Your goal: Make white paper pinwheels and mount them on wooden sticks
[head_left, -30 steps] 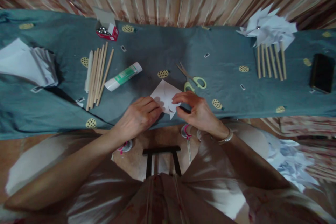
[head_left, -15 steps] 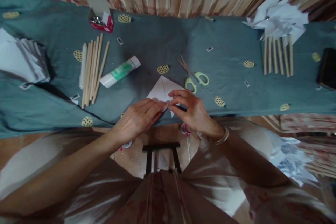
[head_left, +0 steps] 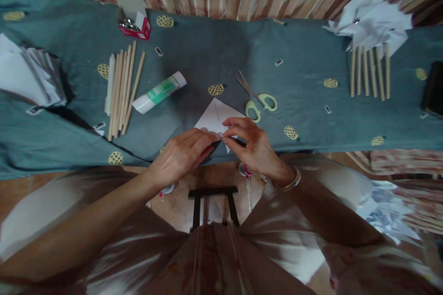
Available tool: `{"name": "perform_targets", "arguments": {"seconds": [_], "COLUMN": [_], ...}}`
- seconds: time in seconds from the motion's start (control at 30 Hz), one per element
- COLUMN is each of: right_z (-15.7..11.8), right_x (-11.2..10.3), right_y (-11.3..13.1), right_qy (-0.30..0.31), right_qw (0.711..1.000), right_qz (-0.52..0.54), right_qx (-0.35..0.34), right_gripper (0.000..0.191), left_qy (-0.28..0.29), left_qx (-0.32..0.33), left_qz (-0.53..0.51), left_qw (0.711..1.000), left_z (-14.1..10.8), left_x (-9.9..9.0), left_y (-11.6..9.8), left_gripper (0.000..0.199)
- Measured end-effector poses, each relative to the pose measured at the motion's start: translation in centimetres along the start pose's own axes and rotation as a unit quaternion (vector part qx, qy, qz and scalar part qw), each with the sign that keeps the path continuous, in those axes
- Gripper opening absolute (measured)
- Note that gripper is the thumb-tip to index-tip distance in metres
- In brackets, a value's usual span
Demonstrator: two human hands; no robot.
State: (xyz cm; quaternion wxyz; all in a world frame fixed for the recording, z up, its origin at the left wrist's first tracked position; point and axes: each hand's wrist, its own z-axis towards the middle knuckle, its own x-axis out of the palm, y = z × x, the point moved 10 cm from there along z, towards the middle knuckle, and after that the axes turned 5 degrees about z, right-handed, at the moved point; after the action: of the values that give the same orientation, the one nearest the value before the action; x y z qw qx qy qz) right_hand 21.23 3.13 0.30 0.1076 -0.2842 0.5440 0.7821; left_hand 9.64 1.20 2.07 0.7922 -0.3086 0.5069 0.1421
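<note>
A white sheet of paper [head_left: 212, 115], with a line running in from its far corner, lies at the table's near edge. My left hand [head_left: 185, 151] is closed on the paper's near-left side, fingers pressed together. From the right, my right hand [head_left: 249, 144] pinches the near part of the paper between thumb and fingers, its tips almost meeting the left fingertips. The part under my fingers is hidden. Scissors [head_left: 256, 97] with pale green handles lie just beyond my right hand, blades apart. A white and green glue stick [head_left: 159, 92] rests beyond my left hand.
Several wooden sticks [head_left: 122, 92] lie to the left, near a stack of white paper [head_left: 32, 73]. An open red box [head_left: 134, 27] holds shiny metal pieces. Paper pinwheels [head_left: 375, 23] on sticks lie at the far right, with a dark object [head_left: 432, 87] beside them.
My view has shifted slightly. Both hands stay at the paper, and the near piece between my fingertips looks pressed a little flatter.
</note>
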Motion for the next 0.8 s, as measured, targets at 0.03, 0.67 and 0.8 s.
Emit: {"name": "perform_targets", "arguments": {"seconds": [0.03, 0.67, 0.8], "right_z": [0.0, -0.3, -0.3], "right_x": [0.0, -0.1, -0.1], "right_y": [0.0, 0.4, 0.2], "right_qy": [-0.003, -0.023, -0.018], "right_qw": [1.000, 0.999, 0.999], "right_qz": [-0.001, -0.035, -0.035], "right_qx": [0.006, -0.012, -0.005], "right_gripper": [0.008, 0.007, 0.007], "left_qy": [-0.005, -0.014, -0.012], "left_qx": [0.013, 0.010, 0.011], "left_qz": [0.001, -0.054, -0.069], "left_qw": [1.000, 0.998, 0.997], "left_z": [-0.1, 0.2, 0.2], "left_x": [-0.1, 0.5, 0.6], "left_y": [-0.2, 0.6, 0.7], "left_gripper": [0.016, 0.021, 0.022]}}
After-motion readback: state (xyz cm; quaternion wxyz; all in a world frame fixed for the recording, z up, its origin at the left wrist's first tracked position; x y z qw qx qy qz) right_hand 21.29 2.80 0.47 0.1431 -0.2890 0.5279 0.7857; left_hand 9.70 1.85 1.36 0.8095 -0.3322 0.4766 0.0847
